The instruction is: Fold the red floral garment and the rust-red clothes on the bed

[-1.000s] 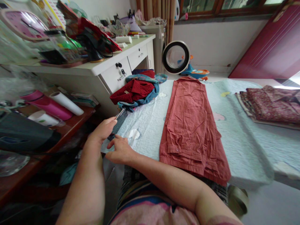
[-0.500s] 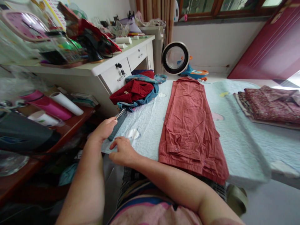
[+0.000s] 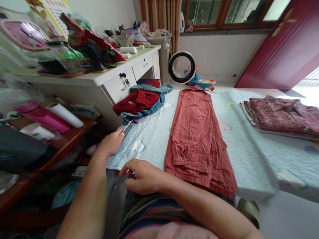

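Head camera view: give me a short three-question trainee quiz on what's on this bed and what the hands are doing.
1. True or false: the long rust-red folded garment lies flat on the pale blue quilted bed cover.
2. Which hand pinches the slim silvery metal piece? A) left hand B) right hand C) neither
3. Fill in: the patterned maroon folded clothes lie to the ____ of the rust-red garment.

Key
1. True.
2. A: the left hand pinches it at the bed's edge, while the right hand rests lower, near the person's lap.
3. Right; the crumpled dark red and blue clothes heap is on the other side.
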Demonstrator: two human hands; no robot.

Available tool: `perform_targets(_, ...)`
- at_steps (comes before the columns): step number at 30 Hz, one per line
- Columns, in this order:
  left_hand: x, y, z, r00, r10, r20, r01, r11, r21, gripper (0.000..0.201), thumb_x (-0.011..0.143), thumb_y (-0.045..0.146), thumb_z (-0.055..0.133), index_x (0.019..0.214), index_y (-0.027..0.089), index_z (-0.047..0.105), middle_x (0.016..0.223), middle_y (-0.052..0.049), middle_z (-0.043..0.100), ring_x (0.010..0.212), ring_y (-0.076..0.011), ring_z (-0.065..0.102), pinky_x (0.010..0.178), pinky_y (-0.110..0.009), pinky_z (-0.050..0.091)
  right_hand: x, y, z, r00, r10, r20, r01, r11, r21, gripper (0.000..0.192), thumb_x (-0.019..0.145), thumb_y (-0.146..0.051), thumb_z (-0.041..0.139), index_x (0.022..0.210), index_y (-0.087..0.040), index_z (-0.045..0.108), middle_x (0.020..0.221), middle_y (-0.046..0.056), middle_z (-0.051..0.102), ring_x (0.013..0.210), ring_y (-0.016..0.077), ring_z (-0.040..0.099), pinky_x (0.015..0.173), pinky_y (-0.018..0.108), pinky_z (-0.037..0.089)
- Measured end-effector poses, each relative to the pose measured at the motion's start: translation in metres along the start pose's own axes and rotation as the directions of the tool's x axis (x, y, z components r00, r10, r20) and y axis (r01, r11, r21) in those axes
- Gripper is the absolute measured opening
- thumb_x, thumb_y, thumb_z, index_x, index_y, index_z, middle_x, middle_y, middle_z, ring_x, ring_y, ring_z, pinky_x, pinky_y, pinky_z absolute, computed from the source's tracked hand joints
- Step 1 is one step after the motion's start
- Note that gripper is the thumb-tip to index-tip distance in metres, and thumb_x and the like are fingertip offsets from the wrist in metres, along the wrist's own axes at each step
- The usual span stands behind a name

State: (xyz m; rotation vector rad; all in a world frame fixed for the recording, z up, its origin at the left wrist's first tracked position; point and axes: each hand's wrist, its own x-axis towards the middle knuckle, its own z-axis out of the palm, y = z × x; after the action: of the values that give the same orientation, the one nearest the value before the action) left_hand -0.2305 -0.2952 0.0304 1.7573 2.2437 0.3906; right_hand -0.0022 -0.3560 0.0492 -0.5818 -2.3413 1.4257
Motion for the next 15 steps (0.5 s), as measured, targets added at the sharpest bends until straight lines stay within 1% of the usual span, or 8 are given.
perform_targets(3, -0.007, 0.016, 0.003, 0.999, -0.037, -0.001, 0.037, 0.985, 0.171, 0.05, 0.089, 0.041, 0.034, 0.126, 0.023, 0.063, 0.107, -0.011, 0.073, 0.099, -0.0337, 0.067, 0.083, -0.04, 0.047, -0.027, -0.008, -0.021, 0.999, 0.028, -0.019, -0.028, 1.0, -0.001, 0.03, 0.079, -0.019, 0.056, 0.107, -0.02, 0.066, 0.1, 0.003, 0.066, 0.087, 0.0157, 0.062, 0.079, 0.025, 0.048)
perform_targets(7, -0.017, 0.035, 0.014, 0.998, -0.058, 0.002, 0.054, 0.944, 0.327, 0.051, 0.093, 0.038, 0.028, 0.131, 0.022, 0.058, 0.102, -0.014, 0.073, 0.088, -0.0327, 0.069, 0.076, -0.04, 0.046, -0.067, -0.013, -0.041, 0.985, 0.111, -0.133, -0.116, 0.993, -0.032, 0.029, 0.081, -0.018, 0.055, 0.107, -0.02, 0.066, 0.098, 0.003, 0.068, 0.086, 0.0153, 0.062, 0.077, 0.024, 0.047)
perform_targets(11, -0.027, 0.046, 0.028, 0.998, 0.008, -0.057, 0.016, 0.912, 0.409, 0.048, 0.095, 0.035, 0.026, 0.127, 0.018, 0.058, 0.107, -0.017, 0.07, 0.084, -0.0321, 0.068, 0.07, -0.038, 0.045, -0.106, -0.013, -0.054, 0.958, 0.167, -0.233, -0.189, 0.979, -0.074, 0.028, 0.082, -0.013, 0.054, 0.107, -0.022, 0.064, 0.1, 0.002, 0.068, 0.091, 0.0156, 0.062, 0.082, 0.027, 0.047)
perform_targets(15, -0.033, 0.052, 0.04, 0.985, 0.098, -0.141, -0.018, 0.877, 0.481, 0.039, 0.095, 0.029, 0.029, 0.115, 0.015, 0.059, 0.105, -0.015, 0.068, 0.088, -0.0285, 0.066, 0.07, -0.035, 0.043, -0.139, -0.004, -0.061, 0.916, 0.169, -0.364, -0.226, 0.967, -0.12, 0.029, 0.085, -0.01, 0.051, 0.109, -0.024, 0.061, 0.105, 0.003, 0.066, 0.1, 0.0164, 0.061, 0.089, 0.03, 0.048)
